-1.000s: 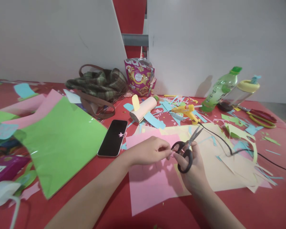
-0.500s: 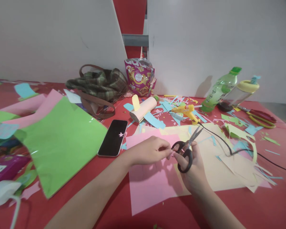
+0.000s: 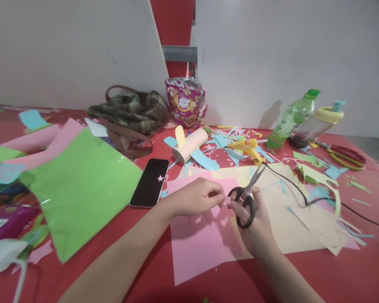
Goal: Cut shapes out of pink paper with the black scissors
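Pinching one pink scrap (image 3: 228, 200) in two hands (image 3: 196, 197), one pair of black-handled scissors (image 3: 250, 185) inside the right hand (image 3: 258, 219)

A plaid bag (image 3: 134, 110) lies just beside a purple snack pouch (image 3: 183, 105).

We cannot make out the shape of the small pink scrap (image 3: 228, 200) at our left hand's (image 3: 196, 198) fingertips. Scissors (image 3: 253, 182) hide part of our right hand (image 3: 257, 225). Our hands block some of the pink sheet (image 3: 198, 256), which covers part of the cream sheet (image 3: 287, 231). The bottom edge cuts off our forearms (image 3: 126, 248); the left edge cuts a purple package (image 3: 6, 223) and a white object (image 3: 4, 254) we cannot identify. The black cord (image 3: 306, 203) leaves at right. We find the blue note's (image 3: 5, 173) writing too blurred to read.
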Tool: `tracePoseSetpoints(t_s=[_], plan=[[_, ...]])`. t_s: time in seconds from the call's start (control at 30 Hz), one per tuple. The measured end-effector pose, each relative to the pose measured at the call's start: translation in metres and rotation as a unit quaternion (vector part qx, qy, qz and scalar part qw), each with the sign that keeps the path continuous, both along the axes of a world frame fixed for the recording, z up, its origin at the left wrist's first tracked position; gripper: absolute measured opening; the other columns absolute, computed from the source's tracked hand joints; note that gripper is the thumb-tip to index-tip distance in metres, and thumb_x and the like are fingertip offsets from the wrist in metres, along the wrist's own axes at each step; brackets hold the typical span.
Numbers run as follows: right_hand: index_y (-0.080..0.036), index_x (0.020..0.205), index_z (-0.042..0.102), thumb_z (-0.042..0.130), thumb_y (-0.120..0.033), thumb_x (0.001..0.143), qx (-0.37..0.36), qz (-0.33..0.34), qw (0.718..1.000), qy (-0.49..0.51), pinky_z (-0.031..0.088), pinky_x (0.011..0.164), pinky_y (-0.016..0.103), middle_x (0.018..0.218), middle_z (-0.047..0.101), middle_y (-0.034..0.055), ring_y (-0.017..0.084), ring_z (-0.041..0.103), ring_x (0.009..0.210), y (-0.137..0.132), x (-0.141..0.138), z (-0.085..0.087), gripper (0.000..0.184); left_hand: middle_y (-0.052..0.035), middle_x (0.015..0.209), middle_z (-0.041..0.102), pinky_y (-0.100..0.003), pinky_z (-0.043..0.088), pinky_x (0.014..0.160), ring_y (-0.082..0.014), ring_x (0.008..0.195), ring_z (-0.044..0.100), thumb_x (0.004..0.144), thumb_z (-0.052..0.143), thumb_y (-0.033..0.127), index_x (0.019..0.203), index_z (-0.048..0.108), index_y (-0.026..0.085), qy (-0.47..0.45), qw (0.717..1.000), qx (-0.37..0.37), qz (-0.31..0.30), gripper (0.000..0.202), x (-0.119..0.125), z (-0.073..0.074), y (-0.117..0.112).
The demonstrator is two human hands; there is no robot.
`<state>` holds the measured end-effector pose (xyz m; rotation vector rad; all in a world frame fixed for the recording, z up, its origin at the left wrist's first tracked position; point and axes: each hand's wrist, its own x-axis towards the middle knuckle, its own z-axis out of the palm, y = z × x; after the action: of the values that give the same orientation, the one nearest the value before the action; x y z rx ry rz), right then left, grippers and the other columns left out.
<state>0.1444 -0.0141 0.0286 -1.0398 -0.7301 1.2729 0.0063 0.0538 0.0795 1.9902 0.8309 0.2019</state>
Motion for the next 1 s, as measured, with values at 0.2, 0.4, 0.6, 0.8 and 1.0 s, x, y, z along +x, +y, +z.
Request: tracePoseSetpoints(t_s=[0.2, 0.4, 0.6, 0.8, 1.0], plan=[[-0.022, 0.074, 0.038, 0.060, -0.029, 0.067, 0.039, 0.093, 0.995, 0.004, 0.037, 0.055, 0.025, 0.071, 0.046, -0.0012, 0.013, 0.045, 0.064, -0.001, -0.002, -0.002, 0.024, 0.0028, 0.061, 0.046, -0.019, 0.031, 0.052, -0.0078, 0.056, 0.040, 0.078, 0.035, 0.027, 0.063, 0.046, 0.015, -0.026, 0.996, 0.051, 0.062, 0.023, -0.009, 0.008, 0.006], [-0.023, 0.079, 0.037, 0.056, -0.040, 0.070, 0.046, 0.246, 0.968, 0.002, 0.039, 0.057, 0.028, 0.077, 0.042, 0.0010, 0.015, 0.045, 0.068, -0.007, -0.002, -0.001, 0.027, 0.0038, 0.060, 0.043, -0.019, 0.031, 0.055, -0.0073, 0.058, 0.039, 0.080, 0.034, 0.031, 0.061, 0.044, 0.015, -0.042, 0.985, 0.104, 0.128, 0.027, -0.016, 0.017, 0.008], [-0.023, 0.078, 0.036, 0.054, -0.045, 0.069, 0.039, 0.262, 0.964, -0.020, 0.039, 0.059, 0.029, 0.077, 0.042, 0.0010, 0.015, 0.045, 0.067, -0.008, -0.001, 0.004, 0.030, 0.0025, 0.062, 0.049, -0.020, 0.032, 0.057, -0.0088, 0.060, 0.043, 0.080, 0.032, 0.027, 0.064, 0.048, 0.015, -0.018, 0.988, 0.123, 0.093, 0.026, -0.014, 0.018, 0.004], [-0.023, 0.078, 0.036, 0.053, -0.045, 0.069, 0.036, 0.269, 0.962, -0.034, 0.038, 0.058, 0.028, 0.078, 0.042, 0.0018, 0.016, 0.044, 0.068, -0.007, -0.001, 0.008, 0.029, 0.0020, 0.062, 0.050, -0.020, 0.032, 0.056, -0.0092, 0.058, 0.043, 0.080, 0.031, 0.025, 0.063, 0.047, 0.015, -0.001, 0.989, 0.132, 0.069, 0.025, -0.011, 0.017, 0.002], [-0.023, 0.077, 0.036, 0.054, -0.045, 0.069, 0.045, 0.262, 0.964, -0.032, 0.037, 0.057, 0.029, 0.076, 0.042, 0.0016, 0.016, 0.043, 0.067, -0.007, -0.001, 0.005, 0.029, 0.0029, 0.060, 0.048, -0.020, 0.031, 0.054, -0.0086, 0.057, 0.042, 0.079, 0.031, 0.022, 0.061, 0.045, 0.015, 0.003, 0.990, 0.124, 0.065, 0.024, -0.011, 0.018, 0.001]])
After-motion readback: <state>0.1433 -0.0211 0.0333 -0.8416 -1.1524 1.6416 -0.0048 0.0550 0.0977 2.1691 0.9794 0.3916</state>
